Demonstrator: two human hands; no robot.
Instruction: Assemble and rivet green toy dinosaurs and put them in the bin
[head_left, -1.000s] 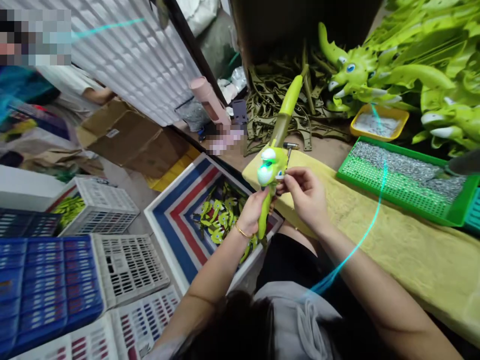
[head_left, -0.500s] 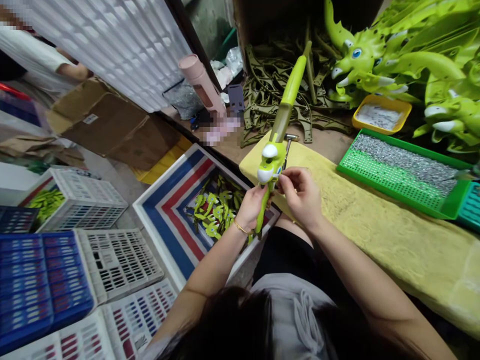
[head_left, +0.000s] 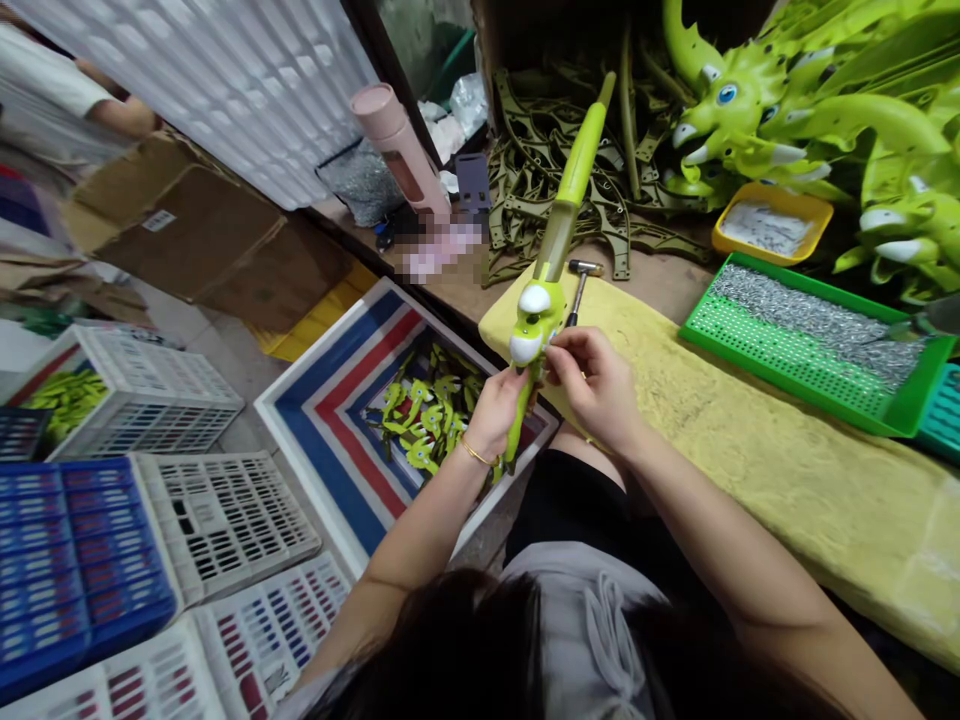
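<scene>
A lime-green toy sword (head_left: 578,165) with a dragon-like head at its hilt points away from me, its blade end over the workbench. My left hand (head_left: 498,412), with a gold bangle at the wrist, is closed around the handle just below the head. At the right side of the head, my right hand (head_left: 595,375) has thumb and forefinger pinched together near the eye. Whatever lies between those fingertips is too small to make out. Just beyond, a small hammer (head_left: 582,287) lies on the yellow padded cloth (head_left: 675,390).
A green tray (head_left: 847,370) of small metal pins and a yellow dish (head_left: 814,240) sit to the right. Olive parts (head_left: 607,225) and green dragon-head toys (head_left: 742,90) pile behind. At left stand a striped-lined bin (head_left: 330,400), crates (head_left: 225,510) and a carton (head_left: 195,235).
The whole view has shifted slightly. Both hands stay at the toy sword's head in nearly the same pose, with the right fingers still pinched at its side.
</scene>
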